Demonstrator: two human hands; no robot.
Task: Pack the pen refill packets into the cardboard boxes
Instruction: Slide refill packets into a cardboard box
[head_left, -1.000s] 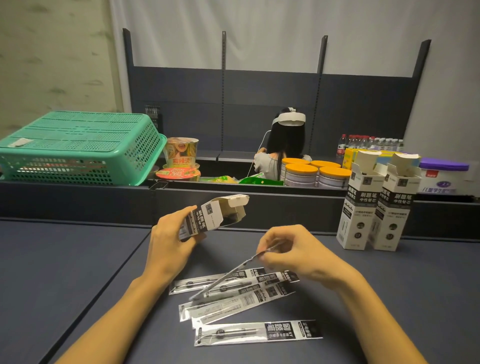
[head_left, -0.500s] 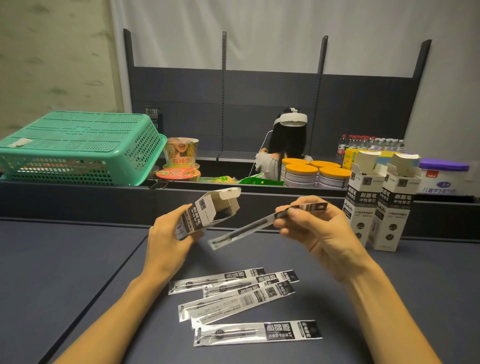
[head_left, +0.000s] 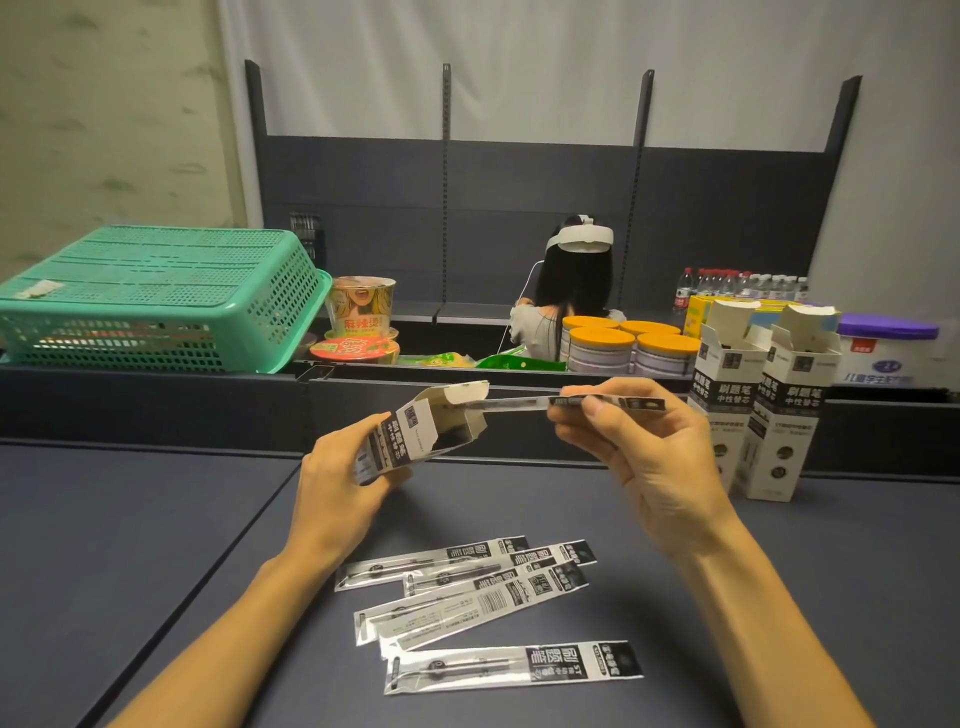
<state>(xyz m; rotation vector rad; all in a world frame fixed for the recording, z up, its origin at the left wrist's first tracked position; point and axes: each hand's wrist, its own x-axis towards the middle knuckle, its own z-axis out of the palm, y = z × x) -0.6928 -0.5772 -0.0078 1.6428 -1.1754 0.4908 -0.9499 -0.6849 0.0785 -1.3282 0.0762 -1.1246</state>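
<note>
— So, what have you got in each hand?

— My left hand (head_left: 340, 488) is curled round a small cardboard box (head_left: 415, 434), tipped on its side with the open mouth facing right and the flap up. My right hand (head_left: 641, 447) pinches a pen refill packet (head_left: 587, 401) between thumb and fingertips, near its dark printed end. The packet lies about level, and its clear end is at the box mouth, just under the flap; whether it is inside I cannot tell.

— And the rest of the packets?

— Five more packets (head_left: 467, 597) lie on the dark table (head_left: 130, 545) below my hands, overlapping in a loose fan, the nearest one (head_left: 514, 667) a little apart. Two more boxes (head_left: 763, 410) stand upright with flaps open, side by side, on the far right.

— Anything behind?

— A green basket (head_left: 156, 301) upside down on the left, and orange-lidded cans (head_left: 623, 348) past the ledge.
</note>
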